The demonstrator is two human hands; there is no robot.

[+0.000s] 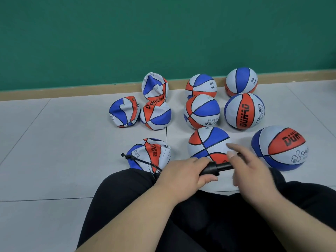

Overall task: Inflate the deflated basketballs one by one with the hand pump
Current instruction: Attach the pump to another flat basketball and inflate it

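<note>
My left hand [185, 174] grips the barrel of a black hand pump [217, 168] above my lap. A thin black hose [138, 160] runs left from the pump across a crumpled, deflated basketball [149, 153] by my left knee. My right hand [252, 167] hovers at the pump's right end with fingers spread and blurred; the handle there is mostly hidden behind it. Directly behind the pump stands a round red, white and blue basketball [209, 142].
Three more deflated balls [156, 115] lie in a cluster at the left near the green wall [163, 33]. Several inflated balls [244, 110] stand at the right, one [279, 148] close to my right hand. My black-trousered legs [209, 215] fill the foreground on pale floor tiles [54, 151].
</note>
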